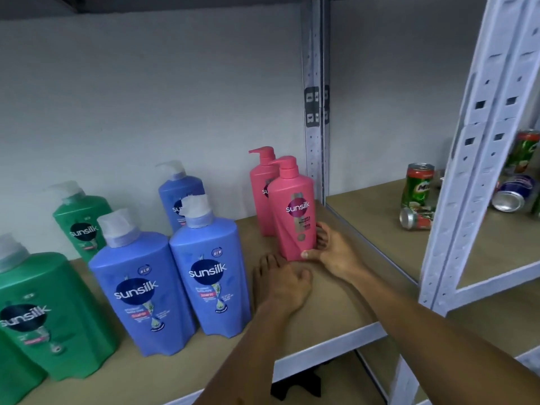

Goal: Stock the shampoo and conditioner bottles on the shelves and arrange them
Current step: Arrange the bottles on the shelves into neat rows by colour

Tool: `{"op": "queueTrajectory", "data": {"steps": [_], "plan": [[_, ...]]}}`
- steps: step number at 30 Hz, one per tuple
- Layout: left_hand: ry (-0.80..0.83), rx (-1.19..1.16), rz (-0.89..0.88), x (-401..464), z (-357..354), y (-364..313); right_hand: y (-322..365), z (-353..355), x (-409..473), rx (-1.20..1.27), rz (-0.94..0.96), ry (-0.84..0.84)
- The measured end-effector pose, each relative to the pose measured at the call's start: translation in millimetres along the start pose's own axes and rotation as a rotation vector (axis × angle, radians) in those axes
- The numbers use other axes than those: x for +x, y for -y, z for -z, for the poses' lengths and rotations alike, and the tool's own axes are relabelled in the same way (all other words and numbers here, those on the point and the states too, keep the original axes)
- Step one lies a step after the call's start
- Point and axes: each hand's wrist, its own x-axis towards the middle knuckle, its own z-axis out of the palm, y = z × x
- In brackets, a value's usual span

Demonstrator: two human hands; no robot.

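Head cam: right hand on front pink bottle, left flat on shelf

Head view, looking down at a wooden shelf (pixel 336 305) w/ white metal frame. Right hand (pixel 333 252) grips the front pink bottle (pixel 293 211) low at its base: thumb on the front bottom corner, fingers curled round the right side. Bottle upright, near the shelf's right end, by the rear upright post (pixel 314 83). Second pink bottle (pixel 261 182) stands just behind it, partly hidden, pump spout pointing left.

Left hand (pixel 282 283) rests palm-down on the shelf board, fingers straight & together, holding nothing, between the pink bottle and the blue ones.

Blue bottles: two in front side by side (pixel 140 290) (pixel 209 273), caps wrapped in white, one further back (pixel 179 191). Green bottles left of those: one big at the frame edge (pixel 43 314), one at the back (pixel 81 223).

Next bay to the right: Milo cans (pixel 418 185), one upright, others lying on their sides.
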Motion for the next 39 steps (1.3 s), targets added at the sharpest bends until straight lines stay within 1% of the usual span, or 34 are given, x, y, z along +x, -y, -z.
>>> {"op": "queueTrajectory", "data": {"steps": [2,9,12,14,16,20,22,23,25,28,30,32,39], "plan": [[-0.023,0.014,0.000,10,-2,2,-1,-1,12,0.012,0.003,0.002],[-0.016,0.039,0.014,25,-7,3,-1,-1,25,0.008,0.015,-0.006],[0.016,0.017,0.032,25,-4,0,2,-2,21,-0.009,0.036,-0.013],[-0.007,-0.018,0.039,26,0,-2,4,-1,21,-0.008,0.044,-0.045],[-0.090,-0.119,0.082,31,5,-3,2,0,23,-0.011,0.048,-0.072],[-0.237,-0.453,0.340,48,14,-5,-5,5,33,-0.054,0.078,-0.143],[-0.298,-0.631,0.405,59,15,-7,-9,9,40,-0.077,0.098,-0.190],[-0.324,-0.732,0.411,65,15,-8,-10,11,43,-0.081,0.105,-0.216],[-0.371,-0.897,0.367,76,14,-11,-14,16,51,-0.102,0.102,-0.270],[-0.405,-1.015,0.306,89,12,-15,-20,24,68,-0.157,0.111,-0.325],[-0.428,-1.010,0.326,96,9,-14,-22,26,77,-0.167,0.118,-0.316],[-0.444,-0.947,0.324,99,6,-13,-22,27,84,-0.176,0.130,-0.309],[-0.505,-0.891,0.379,93,7,-16,-21,25,82,-0.200,0.141,-0.254]]}}
